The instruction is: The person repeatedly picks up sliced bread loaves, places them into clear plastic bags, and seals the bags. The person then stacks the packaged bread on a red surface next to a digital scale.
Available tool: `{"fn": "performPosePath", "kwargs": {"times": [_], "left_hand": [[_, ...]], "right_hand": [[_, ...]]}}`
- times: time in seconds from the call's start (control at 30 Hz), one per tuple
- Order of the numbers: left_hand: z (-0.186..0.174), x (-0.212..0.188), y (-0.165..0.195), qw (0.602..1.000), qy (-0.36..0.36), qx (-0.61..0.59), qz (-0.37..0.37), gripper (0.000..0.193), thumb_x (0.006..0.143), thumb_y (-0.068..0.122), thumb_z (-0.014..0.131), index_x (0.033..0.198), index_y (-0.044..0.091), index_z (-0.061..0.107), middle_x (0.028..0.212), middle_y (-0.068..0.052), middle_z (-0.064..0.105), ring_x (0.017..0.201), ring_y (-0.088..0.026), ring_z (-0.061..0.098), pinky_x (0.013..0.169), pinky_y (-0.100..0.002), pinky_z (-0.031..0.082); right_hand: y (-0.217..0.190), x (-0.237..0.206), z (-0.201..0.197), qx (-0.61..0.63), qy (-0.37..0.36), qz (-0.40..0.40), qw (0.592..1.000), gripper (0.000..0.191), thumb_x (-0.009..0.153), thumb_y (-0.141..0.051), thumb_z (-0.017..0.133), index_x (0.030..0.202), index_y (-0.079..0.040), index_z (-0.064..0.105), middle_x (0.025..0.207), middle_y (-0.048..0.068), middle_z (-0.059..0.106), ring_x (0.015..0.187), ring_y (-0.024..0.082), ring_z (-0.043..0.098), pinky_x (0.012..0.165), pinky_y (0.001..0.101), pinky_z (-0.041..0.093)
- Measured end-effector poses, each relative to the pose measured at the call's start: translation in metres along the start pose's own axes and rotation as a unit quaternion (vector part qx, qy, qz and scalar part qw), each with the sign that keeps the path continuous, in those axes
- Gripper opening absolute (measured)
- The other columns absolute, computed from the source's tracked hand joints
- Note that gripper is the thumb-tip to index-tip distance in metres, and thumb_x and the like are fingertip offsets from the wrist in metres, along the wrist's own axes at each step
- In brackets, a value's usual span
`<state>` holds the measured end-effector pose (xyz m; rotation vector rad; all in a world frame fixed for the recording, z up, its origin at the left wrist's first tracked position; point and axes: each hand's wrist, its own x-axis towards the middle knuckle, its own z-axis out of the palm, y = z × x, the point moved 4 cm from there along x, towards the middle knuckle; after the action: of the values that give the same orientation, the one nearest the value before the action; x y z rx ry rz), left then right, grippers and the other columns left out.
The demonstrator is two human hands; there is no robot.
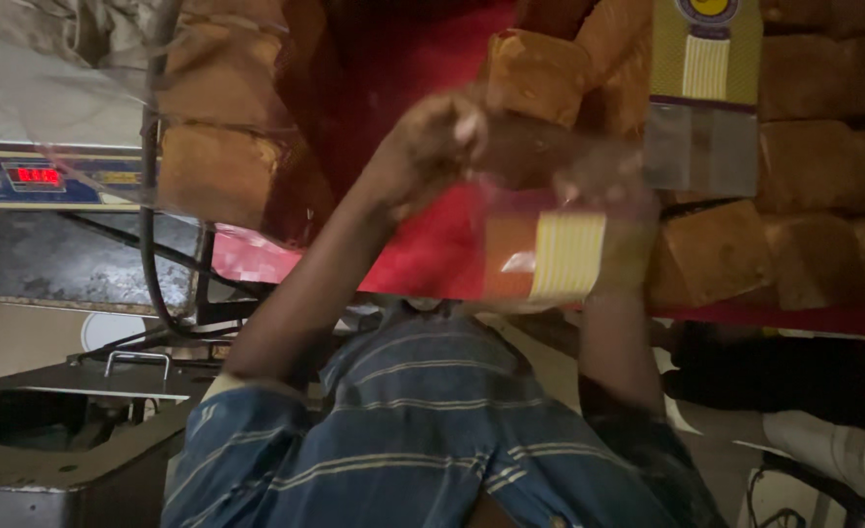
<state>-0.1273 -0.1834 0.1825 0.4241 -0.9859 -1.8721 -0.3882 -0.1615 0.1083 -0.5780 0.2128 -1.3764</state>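
My left hand and my right hand are raised over a red tray of brown bread loaves. Between them they hold a clear plastic bag printed with an orange patch and yellow stripes. My left hand grips the bag's upper edge, next to a brown loaf. The right hand grips the bag's right side. Both hands are blurred, so I cannot tell whether the loaf is inside the bag. My blue striped shirt fills the bottom of the view.
Unwrapped loaves are stacked at the left and right. A bagged loaf with a yellow label is at the top. A weighing scale with red digits, a black cable and a grey metal machine are at the left.
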Motion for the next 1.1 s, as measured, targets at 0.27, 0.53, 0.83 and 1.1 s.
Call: {"fn": "performPosePath", "kwargs": {"times": [0.27, 0.53, 0.83, 1.1], "left_hand": [[-0.034, 0.095, -0.015, 0.966, 0.196, 0.169, -0.009, 0.02, 0.104, 0.037, 0.056, 0.1, 0.018, 0.052, 0.073, 0.002, 0.051, 0.058, -0.011, 0.043, 0.048, -0.029, 0.036], [-0.089, 0.122, -0.058, 0.854, 0.342, 0.388, -0.049, 0.024, 0.1, 0.035, 0.057, 0.1, 0.011, 0.055, 0.083, -0.009, 0.066, 0.069, -0.021, 0.063, 0.058, -0.038, 0.052], [-0.095, 0.069, -0.098, 0.505, 0.199, 0.824, 0.161, 0.031, 0.088, 0.021, 0.062, 0.113, 0.003, 0.059, 0.122, -0.024, 0.061, 0.104, -0.041, 0.058, 0.091, -0.052, 0.047], [-0.11, 0.004, -0.129, 0.585, 0.144, 0.781, 0.167, 0.043, 0.084, 0.01, 0.058, 0.126, -0.001, 0.057, 0.116, -0.024, 0.058, 0.109, -0.041, 0.054, 0.104, -0.053, 0.042]], "right_hand": [[0.003, 0.073, -0.046, -0.056, 0.137, -0.093, 0.985, 0.03, 0.113, -0.036, 0.047, 0.11, -0.01, 0.061, 0.095, 0.006, 0.054, 0.092, 0.023, 0.053, 0.1, 0.0437, 0.048], [0.017, 0.09, -0.064, -0.108, 0.205, -0.137, 0.963, 0.03, 0.113, -0.034, 0.047, 0.123, -0.007, 0.056, 0.112, 0.009, 0.052, 0.107, 0.026, 0.052, 0.106, 0.0445, 0.047], [0.062, 0.056, -0.055, -0.176, 0.193, -0.113, 0.958, 0.037, 0.113, -0.032, 0.046, 0.138, -0.004, 0.05, 0.132, 0.013, 0.051, 0.124, 0.029, 0.051, 0.113, 0.0455, 0.046], [0.092, -0.003, -0.075, -0.553, 0.188, -0.054, 0.81, 0.04, 0.108, -0.029, 0.052, 0.139, -0.003, 0.053, 0.134, 0.014, 0.06, 0.124, 0.028, 0.059, 0.109, 0.0438, 0.051]]}}
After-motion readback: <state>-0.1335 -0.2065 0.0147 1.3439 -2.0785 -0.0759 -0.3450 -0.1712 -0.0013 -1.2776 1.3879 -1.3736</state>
